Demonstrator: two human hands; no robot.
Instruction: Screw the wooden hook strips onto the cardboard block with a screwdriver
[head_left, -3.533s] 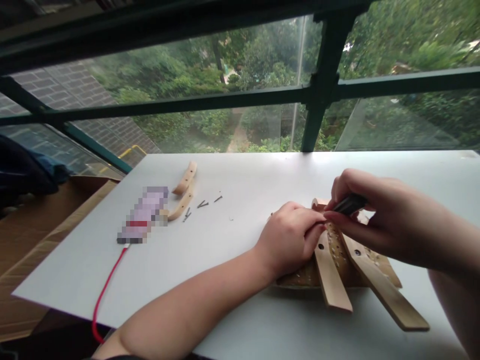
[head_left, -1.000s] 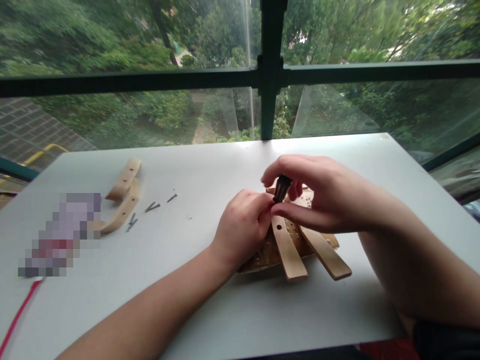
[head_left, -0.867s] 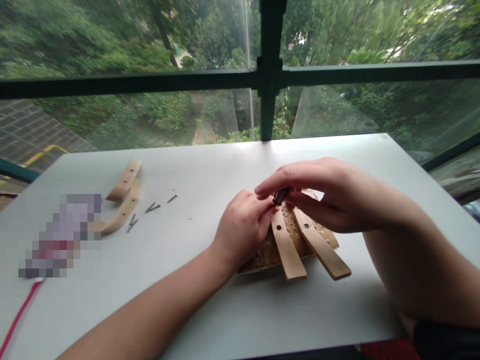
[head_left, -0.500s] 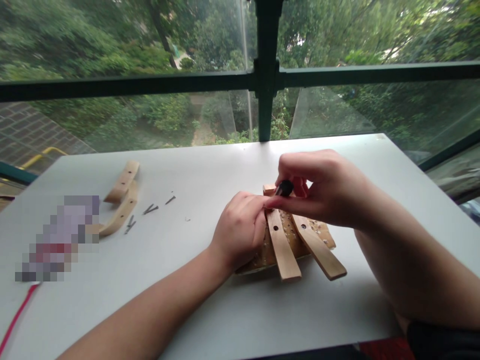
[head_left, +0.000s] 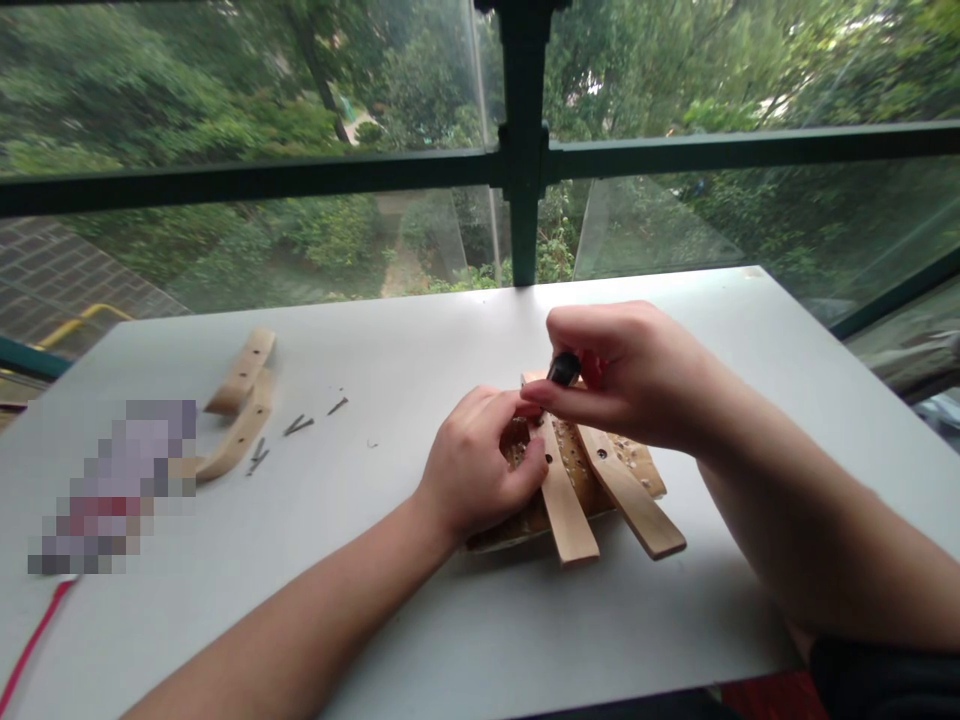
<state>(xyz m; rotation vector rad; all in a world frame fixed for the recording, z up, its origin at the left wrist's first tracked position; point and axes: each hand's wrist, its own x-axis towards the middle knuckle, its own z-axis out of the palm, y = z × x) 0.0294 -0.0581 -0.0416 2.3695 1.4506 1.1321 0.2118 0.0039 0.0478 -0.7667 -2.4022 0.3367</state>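
A wooden piece with many small holes (head_left: 577, 470) lies on the white table (head_left: 420, 340), with two flat wooden slats (head_left: 564, 500) across it. My left hand (head_left: 480, 465) rests curled on its left side, thumb pressing a slat. My right hand (head_left: 637, 375) pinches a small black tool handle (head_left: 564, 368) held upright over the slats' far ends. The tool's tip is hidden by my fingers.
Two curved wooden strips (head_left: 238, 405) lie at the table's left, with several small dark nails or screws (head_left: 298, 426) beside them. A blurred-out object (head_left: 112, 485) with a red cord (head_left: 34, 640) sits at the left edge. A dark window frame (head_left: 523, 150) runs behind the table.
My right hand has kept twisting the black tool, fingers shifting round it. My left hand slid slightly, its thumb now on the slat. The view has drifted a little left.
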